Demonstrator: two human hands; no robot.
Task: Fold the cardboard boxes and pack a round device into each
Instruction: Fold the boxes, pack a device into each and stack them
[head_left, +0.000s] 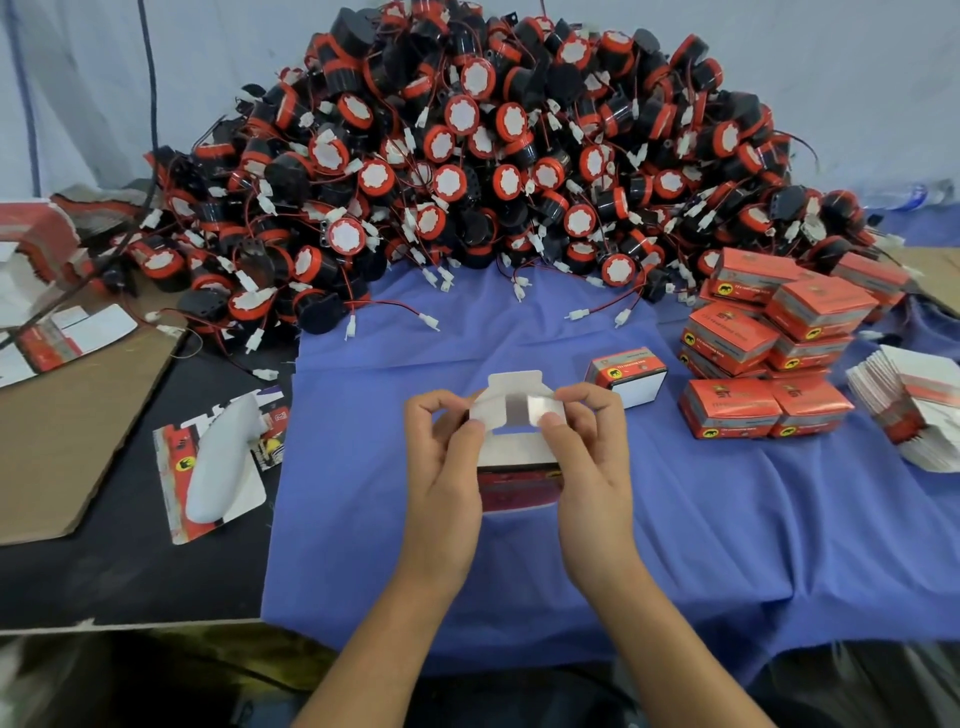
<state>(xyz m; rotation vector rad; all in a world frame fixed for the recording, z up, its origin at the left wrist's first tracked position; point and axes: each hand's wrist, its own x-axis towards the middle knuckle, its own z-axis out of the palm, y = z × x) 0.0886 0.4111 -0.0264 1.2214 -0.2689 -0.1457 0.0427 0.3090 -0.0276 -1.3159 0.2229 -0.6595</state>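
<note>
Nearest to me, the left hand (447, 457) and the right hand (587, 452) hold one small cardboard box (519, 486) just above the blue cloth (727, 519) on the tabletop (130, 545). Each grip is narrow, pinching a side flap (543, 405). I think both flaps should lie flat before the tongue (514, 382) is tucked in, with the walls kept square. Whether the box is already filled, I cannot see. Far behind is the heap of round devices (493, 156), its wires too tangled to follow.

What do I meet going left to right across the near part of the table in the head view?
In order: brown cardboard sheet → white handle → left hand → half-folded box → right hand → stacked red boxes → pile of flat boxes.
</note>
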